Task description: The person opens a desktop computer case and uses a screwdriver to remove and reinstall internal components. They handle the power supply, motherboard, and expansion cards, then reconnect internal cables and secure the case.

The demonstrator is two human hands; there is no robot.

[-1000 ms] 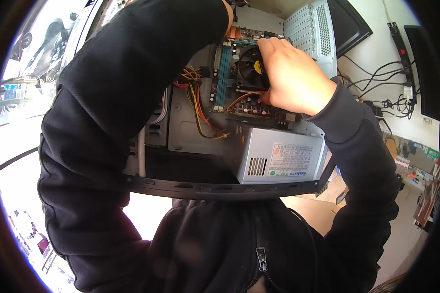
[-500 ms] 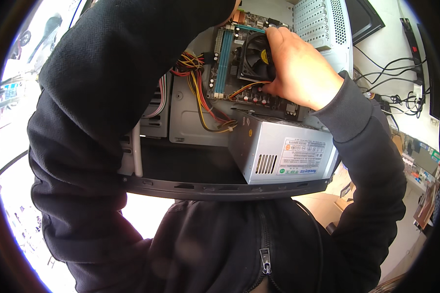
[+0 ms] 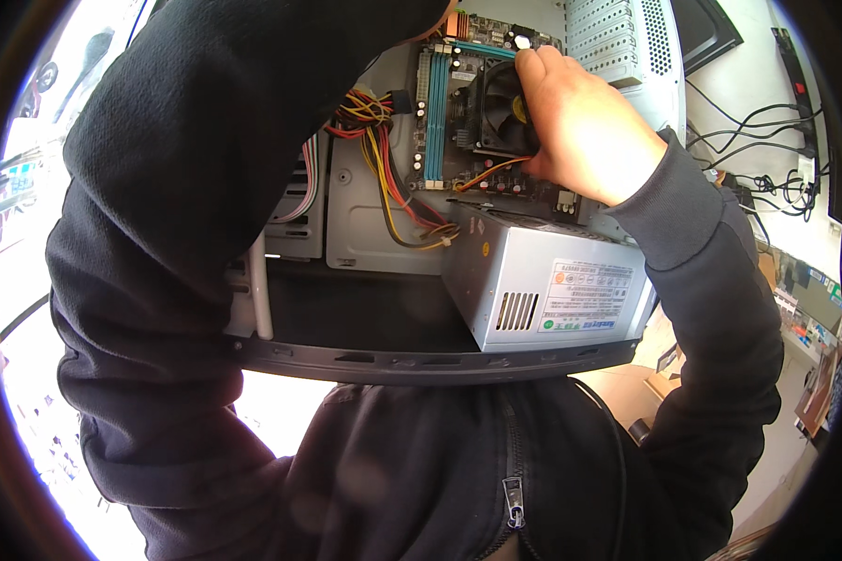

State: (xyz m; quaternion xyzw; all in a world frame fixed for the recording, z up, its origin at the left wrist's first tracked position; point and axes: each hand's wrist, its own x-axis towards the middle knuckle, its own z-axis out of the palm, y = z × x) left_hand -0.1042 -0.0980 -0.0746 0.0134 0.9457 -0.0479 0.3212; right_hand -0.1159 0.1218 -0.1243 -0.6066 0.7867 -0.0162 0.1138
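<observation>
My right hand [image 3: 589,126] reaches over the motherboard [image 3: 454,173] inside a computer case. It grips the right side of the black CPU cooler fan [image 3: 503,107], fingers along the far edge and thumb near the lower corner. The palm hides part of the fan. A yellow-and-red fan lead [image 3: 486,172] runs from under the thumb across the board. Only a sliver of my left hand [image 3: 451,17] shows at the top edge, beyond the black sleeve; its fingers are out of sight. Blue memory slots [image 3: 436,117] lie left of the fan.
A silver power supply [image 3: 561,290] stands in the near right of the case, by its dark near edge [image 3: 393,362]. Bundled coloured cables [image 3: 370,112] hang left of the board. Black cords [image 3: 767,140] and a power strip [image 3: 800,89] lie at right.
My right hand, still on the fan, appears slightly further right. The motherboard and power supply have shifted a little the same way in view.
</observation>
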